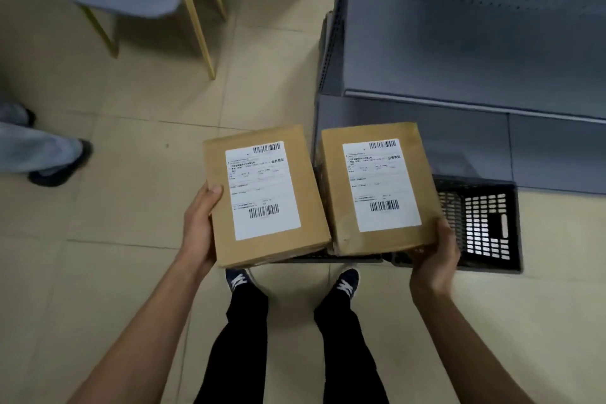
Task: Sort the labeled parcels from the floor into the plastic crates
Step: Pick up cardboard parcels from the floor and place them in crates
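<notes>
Head view, looking down past both forearms to the floor. The left hand (200, 226) grips the left parcel (265, 197), a flat brown cardboard box, along its left edge: the thumb lies over the top face near the white shipping label (262, 190), while the fingers pass beneath the box and are hidden. The right hand (436, 256) holds the right parcel (377, 187), a like box, at its lower right corner; the palm cups the corner, and the fingers curl under it out of sight. Both parcels are held side by side, label upward, their near edges just beside one another, each label bearing barcodes at top and bottom and print too small to read. Both are carried above the floor, clear of it. Directly below and to the right of the right parcel stands a black plastic crate (485, 226) with perforated walls, set on the floor against the base of a grey metal shelf unit (475, 52) with a pegboard back; the parcels cover much of the crate's interior. Between the forearms appear the person's black trousers and two dark sneakers (344, 282) on the beige tiled floor (131, 207). At the upper left stand the yellow legs of a chair (196, 20), and at the left edge a second person's trouser leg and dark shoe (59, 167).
</notes>
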Demonstrator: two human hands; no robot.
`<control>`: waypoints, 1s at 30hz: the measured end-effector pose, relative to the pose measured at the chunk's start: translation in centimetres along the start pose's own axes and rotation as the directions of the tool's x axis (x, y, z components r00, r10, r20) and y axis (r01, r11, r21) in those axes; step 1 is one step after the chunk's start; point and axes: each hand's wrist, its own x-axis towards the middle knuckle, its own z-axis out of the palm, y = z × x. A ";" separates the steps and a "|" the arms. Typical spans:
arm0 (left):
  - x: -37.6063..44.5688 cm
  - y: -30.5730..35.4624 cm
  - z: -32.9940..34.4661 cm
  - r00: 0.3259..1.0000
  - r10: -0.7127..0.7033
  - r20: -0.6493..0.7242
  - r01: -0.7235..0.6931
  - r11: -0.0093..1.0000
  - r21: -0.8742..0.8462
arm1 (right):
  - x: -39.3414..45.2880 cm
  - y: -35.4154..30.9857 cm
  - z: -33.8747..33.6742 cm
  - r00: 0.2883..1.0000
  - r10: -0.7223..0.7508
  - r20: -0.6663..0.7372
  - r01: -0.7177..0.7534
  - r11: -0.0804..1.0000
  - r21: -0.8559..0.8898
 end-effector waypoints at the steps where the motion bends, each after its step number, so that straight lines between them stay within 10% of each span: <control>1: 1.1 -0.7 -0.4 1.000 -0.031 -0.003 0.031 0.999 -0.019 | 0.3 1.1 0.6 1.000 -0.003 -0.007 0.003 1.000 -0.006; 16: 16.6 -12.5 -1.8 0.965 -0.260 -0.024 0.260 0.954 0.146 | 12.0 16.2 5.0 0.999 0.049 -0.005 -0.049 0.988 -0.145; 30: 24.9 -21.0 -3.0 0.978 -0.171 -0.118 0.206 0.884 0.421 | 20.5 23.6 4.5 0.989 0.083 0.123 -0.044 0.955 -0.294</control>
